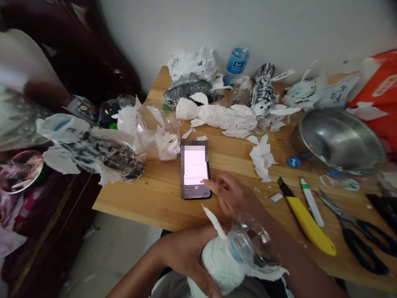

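My left hand (pixel 189 256) is wrapped round a plastic bottle covered in white paper (pixel 221 263), held near my lap. Its clear plastic part (pixel 257 244) flares out at the right, and a thin paper strip (pixel 215 221) sticks up from it. My right hand (pixel 231 192) reaches over the table with the index finger stretched onto the lower right of a phone's lit screen (pixel 195 165). The other fingers of that hand are curled, with nothing seen in them. The phone lies flat on the wooden table, its screen partly blurred out.
Paper-covered fish-like shapes, one white (pixel 228 116) and one black-streaked (pixel 105 153), lie about the table (pixel 133 200). At the right are a metal bowl (pixel 338 140), a yellow utility knife (pixel 310 221), a marker (pixel 312 203) and scissors (pixel 356 227). A blue-labelled bottle (pixel 237 64) stands behind.
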Available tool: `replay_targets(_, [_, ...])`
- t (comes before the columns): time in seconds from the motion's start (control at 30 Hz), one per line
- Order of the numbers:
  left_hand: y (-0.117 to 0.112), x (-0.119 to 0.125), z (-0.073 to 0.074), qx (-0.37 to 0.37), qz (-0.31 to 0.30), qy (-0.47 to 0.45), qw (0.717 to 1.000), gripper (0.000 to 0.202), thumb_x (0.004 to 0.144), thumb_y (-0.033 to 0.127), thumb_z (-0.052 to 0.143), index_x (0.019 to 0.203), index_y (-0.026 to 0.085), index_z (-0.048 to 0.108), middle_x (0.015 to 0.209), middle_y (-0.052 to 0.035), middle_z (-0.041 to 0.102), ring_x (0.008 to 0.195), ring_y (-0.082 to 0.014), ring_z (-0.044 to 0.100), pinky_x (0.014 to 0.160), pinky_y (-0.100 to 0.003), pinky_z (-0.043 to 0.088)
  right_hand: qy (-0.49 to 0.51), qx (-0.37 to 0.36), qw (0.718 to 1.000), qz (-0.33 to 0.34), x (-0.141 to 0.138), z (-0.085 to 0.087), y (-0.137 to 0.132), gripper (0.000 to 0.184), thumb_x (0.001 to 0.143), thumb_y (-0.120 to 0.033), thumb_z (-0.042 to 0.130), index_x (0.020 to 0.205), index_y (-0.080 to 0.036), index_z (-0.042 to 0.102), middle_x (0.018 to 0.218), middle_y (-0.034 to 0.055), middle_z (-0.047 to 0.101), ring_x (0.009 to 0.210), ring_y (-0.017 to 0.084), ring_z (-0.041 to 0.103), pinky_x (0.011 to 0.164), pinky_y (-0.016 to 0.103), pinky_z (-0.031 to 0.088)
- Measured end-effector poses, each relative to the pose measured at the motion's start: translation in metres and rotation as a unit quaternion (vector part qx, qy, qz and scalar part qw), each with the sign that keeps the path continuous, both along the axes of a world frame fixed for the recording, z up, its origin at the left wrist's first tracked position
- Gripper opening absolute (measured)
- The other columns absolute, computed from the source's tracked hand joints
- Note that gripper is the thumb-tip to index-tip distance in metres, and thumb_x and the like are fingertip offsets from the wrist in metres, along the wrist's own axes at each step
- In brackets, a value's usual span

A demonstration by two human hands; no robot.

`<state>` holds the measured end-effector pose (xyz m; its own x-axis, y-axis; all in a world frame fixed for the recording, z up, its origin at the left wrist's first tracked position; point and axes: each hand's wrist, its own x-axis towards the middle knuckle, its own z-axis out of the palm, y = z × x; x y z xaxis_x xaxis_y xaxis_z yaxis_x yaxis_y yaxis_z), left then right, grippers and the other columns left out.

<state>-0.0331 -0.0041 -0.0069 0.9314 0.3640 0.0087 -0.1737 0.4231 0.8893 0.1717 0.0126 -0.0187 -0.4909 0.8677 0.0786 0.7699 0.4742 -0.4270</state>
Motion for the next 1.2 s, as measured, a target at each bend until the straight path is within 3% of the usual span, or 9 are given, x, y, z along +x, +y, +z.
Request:
replay_targets(0.1, [0.000,-0.001,-0.003,0.003,0.011,0.007,1.000,0.105,0.055,0.036,0.100,0.148,0.022,0.055,0.140,-0.0128,0.066,0.130,-0.0361,0.060,0.115,-0.048,0.044,-0.020,-0.001,1.000,0.019,0.001,-0.002,-0.001,0.055,0.095,-0.007,0.047,0.144,-0.030,0.056,0.112,0.0097,0.061,0.096,0.021,0.061,0.084,0.035,0.056])
replay_targets(0.3, [0.001,0.002,0.000,0.007,-0.007,0.001,1.000,0.099,0.057,0.029,0.100,0.146,0.019,0.057,0.137,-0.0133,0.068,0.127,-0.0347,0.061,0.111,-0.044,0.047,0.010,-0.006,1.000,0.026,0.006,-0.001,-0.006,0.062,0.094,-0.006,0.047,0.150,-0.033,0.050,0.098,0.0052,0.059,0.083,0.018,0.057,0.077,0.031,0.053])
replay_targets(0.43, [-0.002,0.002,-0.002,-0.016,0.008,-0.007,1.000,0.097,0.057,0.033,0.099,0.144,0.017,0.059,0.138,-0.0140,0.067,0.123,-0.0335,0.064,0.110,-0.044,0.049,0.020,-0.025,0.999,0.010,0.000,-0.004,-0.014,0.050,0.095,-0.032,0.062,0.143,-0.045,0.055,0.101,0.0039,0.060,0.087,0.022,0.059,0.074,0.033,0.054])
replay_targets(0.57, [-0.006,0.001,-0.006,-0.021,0.019,-0.008,1.000,0.099,0.061,0.039,0.097,0.148,0.018,0.055,0.142,-0.0156,0.064,0.130,-0.0358,0.059,0.112,-0.047,0.046,0.026,-0.026,0.999,-0.013,-0.008,0.000,-0.014,0.052,0.091,-0.047,0.065,0.141,-0.044,0.056,0.107,0.0045,0.061,0.093,0.025,0.061,0.070,0.033,0.056])
replay_targets(0.63, [-0.006,0.001,-0.006,-0.009,0.018,-0.011,1.000,0.098,0.061,0.038,0.097,0.147,0.019,0.056,0.142,-0.0149,0.064,0.132,-0.0358,0.058,0.115,-0.047,0.044,0.017,-0.030,0.999,-0.007,-0.006,0.003,-0.015,0.059,0.089,-0.040,0.066,0.146,-0.043,0.052,0.115,0.0054,0.058,0.096,0.024,0.062,0.074,0.033,0.057])
replay_targets(0.7, [-0.005,0.001,-0.006,-0.002,0.015,-0.011,1.000,0.097,0.060,0.037,0.098,0.146,0.020,0.056,0.140,-0.0143,0.065,0.130,-0.0353,0.059,0.113,-0.046,0.045,0.012,-0.040,0.999,-0.019,-0.002,0.005,-0.018,0.062,0.090,-0.024,0.060,0.149,-0.039,0.048,0.118,0.0069,0.054,0.094,0.021,0.062,0.073,0.030,0.056])
replay_targets(0.8, [-0.005,0.000,-0.007,-0.006,0.010,-0.004,1.000,0.097,0.059,0.037,0.098,0.145,0.019,0.057,0.137,-0.0140,0.065,0.128,-0.0352,0.059,0.111,-0.045,0.047,0.018,-0.029,0.995,-0.094,0.004,0.004,-0.027,0.065,0.085,-0.007,0.049,0.147,-0.029,0.049,0.115,0.0088,0.053,0.092,0.019,0.064,0.069,0.027,0.056])
replay_targets(0.87, [-0.005,0.000,-0.007,-0.008,0.008,-0.003,1.000,0.096,0.058,0.037,0.099,0.143,0.019,0.058,0.135,-0.0140,0.066,0.126,-0.0349,0.060,0.110,-0.044,0.047,0.021,-0.017,0.992,-0.121,0.005,0.002,-0.032,0.065,0.083,-0.004,0.048,0.144,-0.027,0.051,0.116,0.0090,0.055,0.096,0.020,0.065,0.073,0.029,0.058])
replay_targets(1.2, [-0.001,0.003,0.001,-0.034,-0.001,-0.012,0.999,0.092,0.058,0.043,0.098,0.139,0.017,0.062,0.130,-0.0126,0.068,0.124,-0.0337,0.061,0.112,-0.046,0.046,0.019,0.009,0.996,-0.091,0.002,0.003,-0.030,0.063,0.081,-0.002,0.047,0.138,-0.028,0.055,0.117,0.0076,0.057,0.092,0.019,0.068,0.071,0.028,0.058])
